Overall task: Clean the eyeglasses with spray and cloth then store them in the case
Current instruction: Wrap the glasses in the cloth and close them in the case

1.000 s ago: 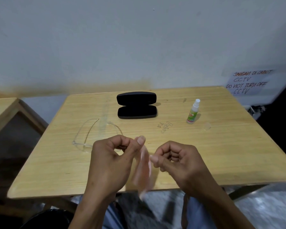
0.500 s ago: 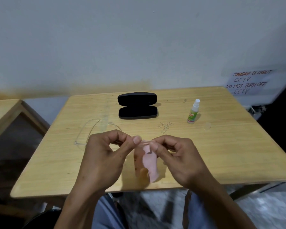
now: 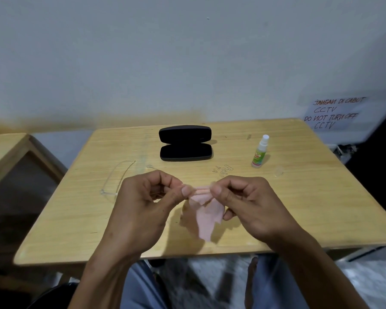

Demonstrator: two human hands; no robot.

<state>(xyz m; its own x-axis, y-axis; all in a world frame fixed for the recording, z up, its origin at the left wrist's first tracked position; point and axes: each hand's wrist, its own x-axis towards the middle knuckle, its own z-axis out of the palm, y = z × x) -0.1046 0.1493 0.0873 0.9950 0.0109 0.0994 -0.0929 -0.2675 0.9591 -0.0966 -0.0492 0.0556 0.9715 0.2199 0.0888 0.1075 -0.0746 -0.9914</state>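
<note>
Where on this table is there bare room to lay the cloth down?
Bare wood lies right of the spray bottle toward the table edge, and left of the black case. It is crowded front-left, where the clear eyeglasses lie beside the left hand.

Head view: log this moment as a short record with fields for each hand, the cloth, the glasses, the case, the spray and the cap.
left hand: pinching one top corner of the cloth
right hand: pinching the other top corner
cloth: pink, hanging between both hands above the table
glasses: clear, lying on the table, partly hidden behind the left hand
case: black, lying open, nothing visible in it
spray bottle: upright, right of the case
cap: clear, on the table beside the bottle
</note>
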